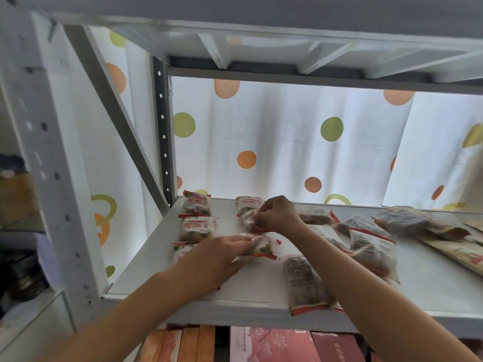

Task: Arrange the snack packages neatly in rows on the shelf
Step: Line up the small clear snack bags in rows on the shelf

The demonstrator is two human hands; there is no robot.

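Small white snack packages with red print lie on the white metal shelf (146, 273). Three of them form a column at the left: one at the back (196, 205), one in the middle (197, 228) and a front one (180, 250) partly under my left wrist. My left hand (217, 257) grips a package (264, 248) in the second column. My right hand (277, 214) pinches another package (248, 216) just behind it. A package (305, 280) lies face down at the shelf's front edge, and several loose ones (371, 244) lie jumbled to the right.
A flat brown box (460, 254) lies at the far right of the shelf. A polka-dot curtain (287, 142) hangs behind the shelf. The upper shelf (261, 48) sits close overhead. Reddish boxes (274, 346) stand on the level below, and a grey upright (47, 152) rises at left.
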